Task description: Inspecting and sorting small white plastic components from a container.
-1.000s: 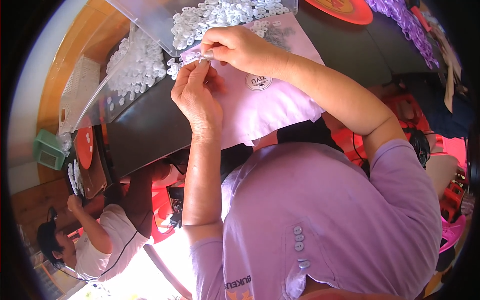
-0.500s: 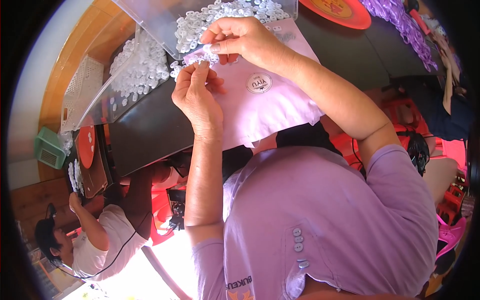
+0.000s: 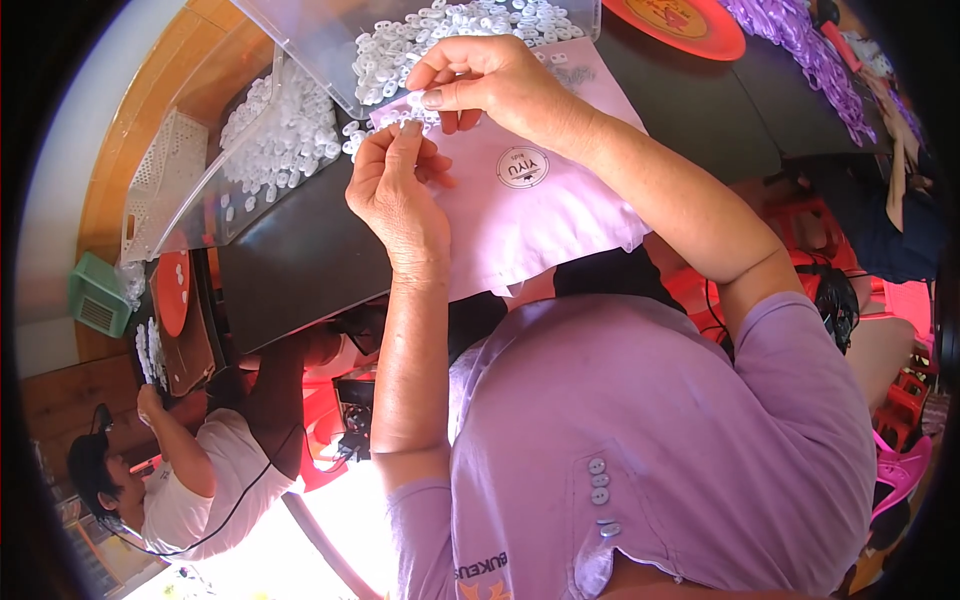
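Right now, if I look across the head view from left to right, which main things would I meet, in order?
Green basket → left heap of white pieces → left hand → right hand → upper red plate → purple strands.

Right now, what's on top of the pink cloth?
Near the far edge of the pink cloth lie small white pieces and grey bits; nearer sits a round printed mark. The right hand and forearm cover part, so anything underneath can't be seen.

2 hands (image 3: 398,195) nr pink cloth (image 3: 570,205)
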The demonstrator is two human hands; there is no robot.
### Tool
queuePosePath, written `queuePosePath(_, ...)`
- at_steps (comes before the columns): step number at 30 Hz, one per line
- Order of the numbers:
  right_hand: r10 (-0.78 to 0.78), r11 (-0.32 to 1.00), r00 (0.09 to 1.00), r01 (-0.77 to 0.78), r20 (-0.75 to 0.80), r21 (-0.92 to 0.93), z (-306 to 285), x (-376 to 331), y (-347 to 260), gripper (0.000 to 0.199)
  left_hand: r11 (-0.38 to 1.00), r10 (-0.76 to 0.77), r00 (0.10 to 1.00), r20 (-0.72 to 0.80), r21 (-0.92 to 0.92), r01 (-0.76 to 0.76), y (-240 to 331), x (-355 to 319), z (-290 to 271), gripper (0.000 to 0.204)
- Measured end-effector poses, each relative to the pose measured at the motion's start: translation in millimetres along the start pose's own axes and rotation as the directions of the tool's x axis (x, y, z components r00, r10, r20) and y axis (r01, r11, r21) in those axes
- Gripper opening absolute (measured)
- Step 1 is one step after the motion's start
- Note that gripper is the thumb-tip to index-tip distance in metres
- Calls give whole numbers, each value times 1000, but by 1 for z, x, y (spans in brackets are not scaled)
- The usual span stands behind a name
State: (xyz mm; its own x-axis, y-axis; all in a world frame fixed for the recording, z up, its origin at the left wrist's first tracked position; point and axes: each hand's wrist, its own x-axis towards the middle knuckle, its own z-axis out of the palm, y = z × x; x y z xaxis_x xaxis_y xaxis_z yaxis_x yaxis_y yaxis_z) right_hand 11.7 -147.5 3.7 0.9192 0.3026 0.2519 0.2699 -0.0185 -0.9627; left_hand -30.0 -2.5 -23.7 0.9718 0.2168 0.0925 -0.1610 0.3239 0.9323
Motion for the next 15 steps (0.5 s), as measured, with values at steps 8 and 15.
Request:
queuePosePath(8,7,999,999,-8,47,35,5,-1,4,12,1000,11,1000,20,11,-11,1,-1,-2,15)
queuePosePath(15,34,999,998,-35,52,36,0,0,0,12,996,69,996,52,-54,-66,1,1,-2,16)
